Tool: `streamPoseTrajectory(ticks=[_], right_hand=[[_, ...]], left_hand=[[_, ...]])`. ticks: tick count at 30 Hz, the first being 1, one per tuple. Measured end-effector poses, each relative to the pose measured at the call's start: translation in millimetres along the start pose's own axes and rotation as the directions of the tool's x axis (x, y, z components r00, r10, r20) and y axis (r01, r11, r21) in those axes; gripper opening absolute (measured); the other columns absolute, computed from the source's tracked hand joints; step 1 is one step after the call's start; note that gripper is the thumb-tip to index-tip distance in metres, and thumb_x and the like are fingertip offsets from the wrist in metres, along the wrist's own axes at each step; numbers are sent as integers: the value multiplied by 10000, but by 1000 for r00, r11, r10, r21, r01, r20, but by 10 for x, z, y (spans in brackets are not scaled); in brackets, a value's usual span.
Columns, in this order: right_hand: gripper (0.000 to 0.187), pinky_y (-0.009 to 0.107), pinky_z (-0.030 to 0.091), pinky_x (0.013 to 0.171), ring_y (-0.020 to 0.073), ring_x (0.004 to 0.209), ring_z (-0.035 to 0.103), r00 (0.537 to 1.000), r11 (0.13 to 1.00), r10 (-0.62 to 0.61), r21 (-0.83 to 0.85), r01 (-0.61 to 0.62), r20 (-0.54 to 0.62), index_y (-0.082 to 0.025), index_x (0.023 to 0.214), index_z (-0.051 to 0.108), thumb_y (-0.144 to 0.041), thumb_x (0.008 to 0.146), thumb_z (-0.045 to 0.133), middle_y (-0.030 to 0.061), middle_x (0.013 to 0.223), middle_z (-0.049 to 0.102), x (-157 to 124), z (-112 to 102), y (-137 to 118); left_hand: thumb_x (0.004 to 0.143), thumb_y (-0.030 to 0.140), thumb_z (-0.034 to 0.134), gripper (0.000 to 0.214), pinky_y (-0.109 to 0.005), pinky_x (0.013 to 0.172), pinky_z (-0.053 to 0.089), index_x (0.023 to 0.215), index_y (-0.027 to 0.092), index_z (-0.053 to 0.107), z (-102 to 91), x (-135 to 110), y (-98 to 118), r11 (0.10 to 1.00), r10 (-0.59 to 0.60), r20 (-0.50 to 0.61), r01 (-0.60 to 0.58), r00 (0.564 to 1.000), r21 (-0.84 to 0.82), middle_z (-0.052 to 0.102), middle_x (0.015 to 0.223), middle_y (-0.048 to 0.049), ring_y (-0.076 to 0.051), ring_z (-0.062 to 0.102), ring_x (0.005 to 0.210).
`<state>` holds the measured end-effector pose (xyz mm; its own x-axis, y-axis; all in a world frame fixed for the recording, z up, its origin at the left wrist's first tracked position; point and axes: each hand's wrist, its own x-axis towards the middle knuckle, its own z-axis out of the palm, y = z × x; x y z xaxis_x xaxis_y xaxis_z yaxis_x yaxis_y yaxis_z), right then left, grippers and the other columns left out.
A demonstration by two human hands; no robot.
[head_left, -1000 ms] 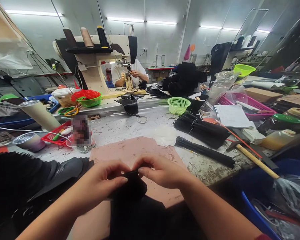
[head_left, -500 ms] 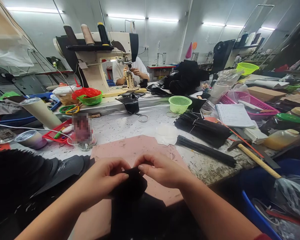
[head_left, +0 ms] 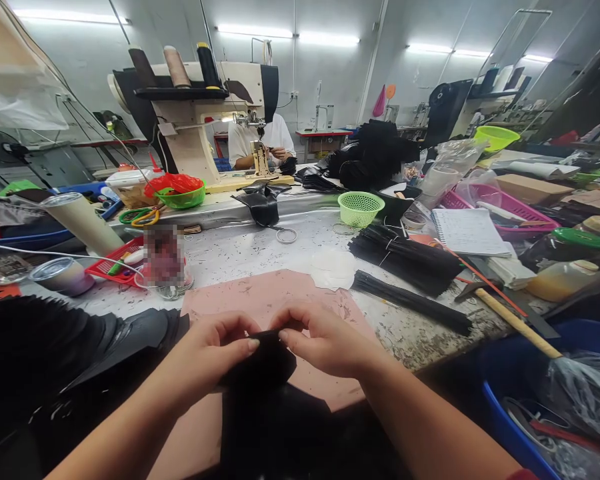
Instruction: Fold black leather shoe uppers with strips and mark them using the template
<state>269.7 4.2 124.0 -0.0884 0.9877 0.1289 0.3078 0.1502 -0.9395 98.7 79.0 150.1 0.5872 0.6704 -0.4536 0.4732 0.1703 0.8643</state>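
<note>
Both hands pinch the top edge of a black leather-like piece [head_left: 265,363] at the near side of the table. My left hand [head_left: 220,343] is closed on its left part, thumb on the near face and fingers behind. Close beside it, my right hand [head_left: 317,337] grips the same edge with thumb and fingertips. The piece hangs tilted toward me, above a pink sheet [head_left: 280,297]. More black material [head_left: 275,433] lies below it, its lower part too dark to make out. A large stack of black pieces [head_left: 130,340] lies left of my left hand.
A sewing machine [head_left: 190,113] stands across the table, with a person in white [head_left: 280,137] behind it. Bundled black strips [head_left: 405,260], a green basket [head_left: 360,208] and a wooden-handled hammer [head_left: 517,323] lie to the right. A blue bin [head_left: 495,407] stands below the table edge.
My hands stay almost in place, still pinching the black piece, whose edge has shifted very slightly. Behind the machine, the other person's hands have moved a little.
</note>
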Motion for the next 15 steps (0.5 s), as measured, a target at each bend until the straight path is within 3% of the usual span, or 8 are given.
streamPoseTrajectory(ticks=[7,15], right_hand=[[198,221,449,578,114,637,562,998,994,39,107,-33,-54,-140,815,635,-53,705,495,11,712,622,13,50,13],[192,242,465,617,131,676,583,996,987,79,140,-73,-37,-147,808,637,-75,701,495,20,741,633,13,47,31]], left_hand=[[641,379,590,201,-199,464,336,639,178,601,63,-18,72,924,234,-44,-208,971,321,513,568,36,-109,434,536],[710,375,539,216,-200,447,339,672,179,623,82,-32,44,897,282,-44,-247,958,366,535,562,30,-110,442,516]])
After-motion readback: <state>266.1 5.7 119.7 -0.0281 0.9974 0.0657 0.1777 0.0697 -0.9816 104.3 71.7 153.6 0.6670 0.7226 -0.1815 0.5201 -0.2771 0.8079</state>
